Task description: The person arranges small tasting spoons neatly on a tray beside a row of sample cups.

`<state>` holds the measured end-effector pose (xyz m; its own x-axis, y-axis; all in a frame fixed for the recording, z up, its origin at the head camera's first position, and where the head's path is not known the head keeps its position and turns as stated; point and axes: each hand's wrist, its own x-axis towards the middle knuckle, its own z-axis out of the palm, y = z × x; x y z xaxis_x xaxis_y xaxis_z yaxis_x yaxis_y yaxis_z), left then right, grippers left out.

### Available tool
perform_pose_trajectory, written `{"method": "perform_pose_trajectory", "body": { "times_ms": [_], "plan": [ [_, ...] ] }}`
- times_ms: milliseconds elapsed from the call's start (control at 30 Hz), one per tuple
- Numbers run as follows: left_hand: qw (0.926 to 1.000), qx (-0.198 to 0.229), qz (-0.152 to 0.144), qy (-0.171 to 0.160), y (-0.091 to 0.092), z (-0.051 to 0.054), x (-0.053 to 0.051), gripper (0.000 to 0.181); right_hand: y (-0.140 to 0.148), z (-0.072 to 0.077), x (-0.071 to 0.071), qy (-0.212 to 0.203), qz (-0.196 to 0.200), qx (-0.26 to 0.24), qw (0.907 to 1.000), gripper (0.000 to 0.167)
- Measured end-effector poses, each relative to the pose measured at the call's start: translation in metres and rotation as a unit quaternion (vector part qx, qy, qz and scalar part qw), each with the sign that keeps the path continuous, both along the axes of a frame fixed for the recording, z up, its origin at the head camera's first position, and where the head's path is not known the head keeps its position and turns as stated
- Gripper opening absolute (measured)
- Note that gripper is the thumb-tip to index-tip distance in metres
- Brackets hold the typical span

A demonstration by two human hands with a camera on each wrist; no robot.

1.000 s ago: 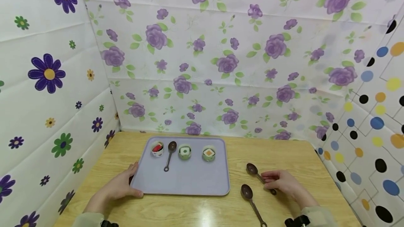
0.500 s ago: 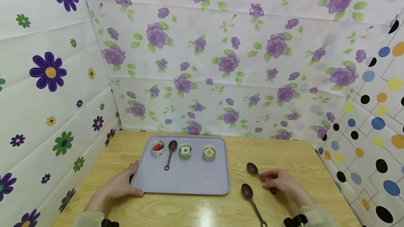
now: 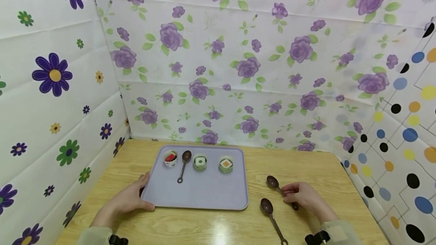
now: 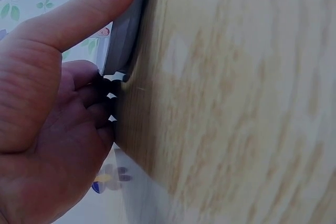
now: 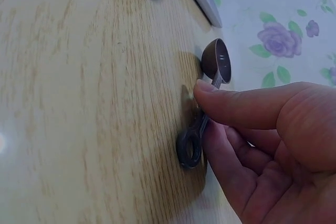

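Observation:
My left hand grips the near left corner of a lavender tray, its thumb along the front edge and its fingers at the left side. In the left wrist view the thumb presses the tray's side, while the fingertips are partly hidden. Over on the right, my right hand pinches the handle of a brown measuring spoon between thumb and fingers. The right wrist view shows that spoon's bowl beyond the thumb and its ringed handle end below. A second brown measuring spoon lies on the table nearby.
Along the tray's back stand a white cup with a red-topped piece, a third brown spoon, and two green cups with sushi-like pieces. Patterned cloth walls border the wooden table at the back and sides.
The view shifts slightly. Both hands keep their places on the tray and the spoon, and nothing else has visibly moved.

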<state>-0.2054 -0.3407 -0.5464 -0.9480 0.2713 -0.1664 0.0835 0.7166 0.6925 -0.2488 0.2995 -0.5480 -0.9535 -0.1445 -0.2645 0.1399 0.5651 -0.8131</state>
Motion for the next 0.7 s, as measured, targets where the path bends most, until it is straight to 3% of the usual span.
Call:
{"method": "perform_pose_trajectory", "body": {
  "times_ms": [233,533,700],
  "plan": [
    [1.0000,0.000,0.002,-0.001,-0.0007,-0.0009,-0.0005,0.138,-0.0017,0.0002,0.0007,0.007,0.000,0.018,0.9998,0.039],
    [1.0000,-0.001,0.000,-0.001,-0.0008,-0.0003,-0.0004,0.138,-0.0020,0.0054,0.0022,0.014,0.028,0.030,0.9991,0.036],
    [1.0000,-0.001,-0.002,-0.003,-0.0005,-0.0002,0.0000,0.137,-0.0028,0.0040,0.0018,0.007,0.017,0.032,0.9993,0.033]
  ]
}}
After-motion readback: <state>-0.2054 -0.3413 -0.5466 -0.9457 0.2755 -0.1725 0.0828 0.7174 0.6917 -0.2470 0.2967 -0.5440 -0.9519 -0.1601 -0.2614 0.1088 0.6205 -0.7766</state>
